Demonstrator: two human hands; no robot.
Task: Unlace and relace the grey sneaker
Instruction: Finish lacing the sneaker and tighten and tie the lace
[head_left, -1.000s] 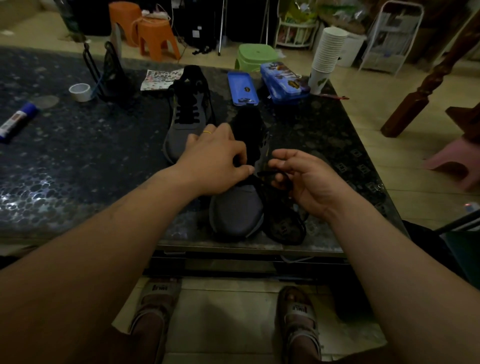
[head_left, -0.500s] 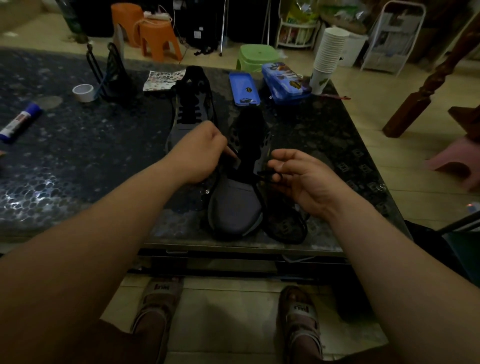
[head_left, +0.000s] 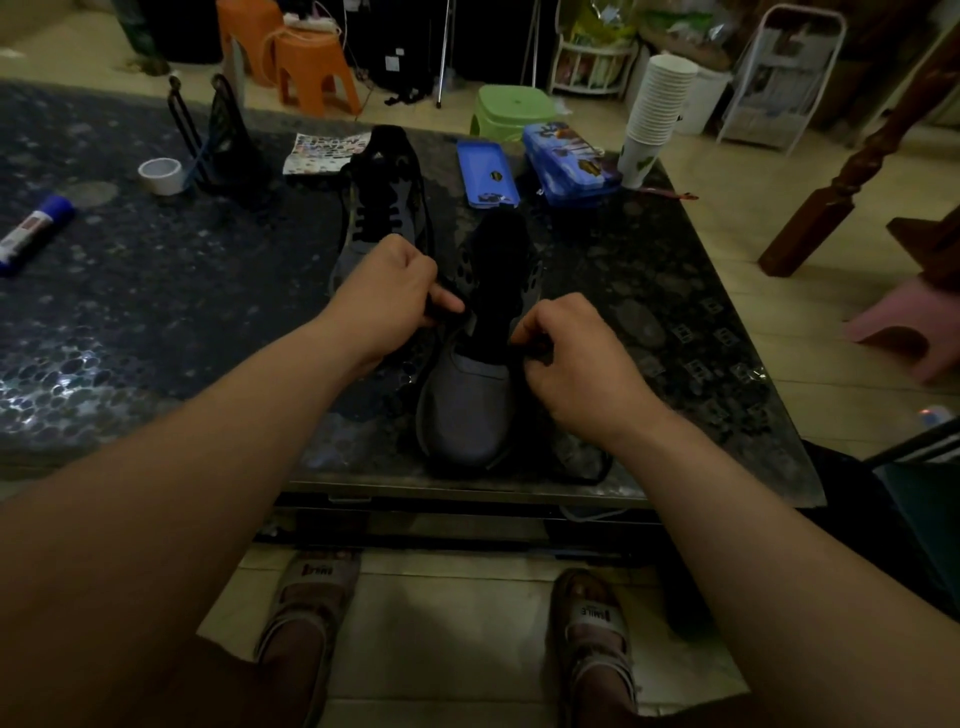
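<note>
Two grips clamp the thin black lace (head_left: 440, 312) — left hand (head_left: 387, 301) and right hand (head_left: 576, 358) flanking the grey fabric sneaker (head_left: 470, 410) at the near edge of the dark speckled table (head_left: 156, 312); eyelets (head_left: 534, 283) look bare, so relacing seems barely begun.

Light: dim overall; pale floor (head_left: 779, 171) at far right is brightest.
Glare: small glints on dark table (head_left: 62, 364), near left.
Shadow: grey sneaker (head_left: 467, 405) opening reads solid black.
Edges: wide-angle bending.
Focus: slightly soft, grainy.
</note>
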